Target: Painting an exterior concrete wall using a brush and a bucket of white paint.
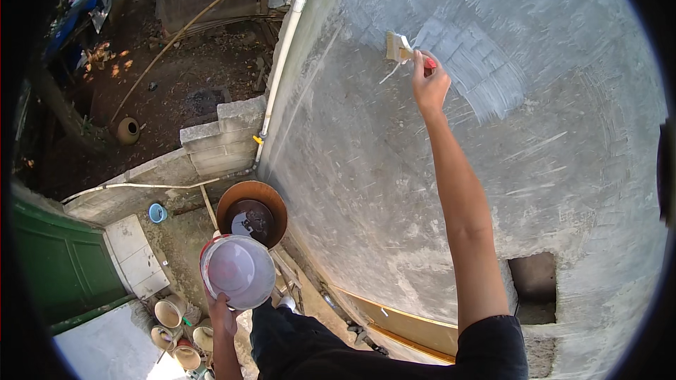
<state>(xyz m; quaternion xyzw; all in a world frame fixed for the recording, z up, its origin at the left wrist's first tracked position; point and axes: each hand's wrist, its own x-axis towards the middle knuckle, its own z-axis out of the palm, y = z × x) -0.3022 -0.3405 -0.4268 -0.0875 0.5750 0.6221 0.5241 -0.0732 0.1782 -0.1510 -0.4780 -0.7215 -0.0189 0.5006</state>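
My right hand (430,84) grips the red handle of a flat paintbrush (397,47), raised at the grey cement wall (380,158). Pale bristles point left; whether they touch the wall I cannot tell. Beside the brush, to its right, lies a whitish patch of streaky paint (478,66) on the wall. Down at the lower left, my left hand (222,309) holds a round plastic tub (240,272) by its near rim. Thin, milky liquid shows inside the tub.
A rusty drum (227,203) with dark liquid stands beyond the tub. A white pipe (288,42) with a yellow valve runs up the wall's left edge. Several buckets (170,311) cluster at lower left, near a green door (63,264). The wall has a square opening (533,287).
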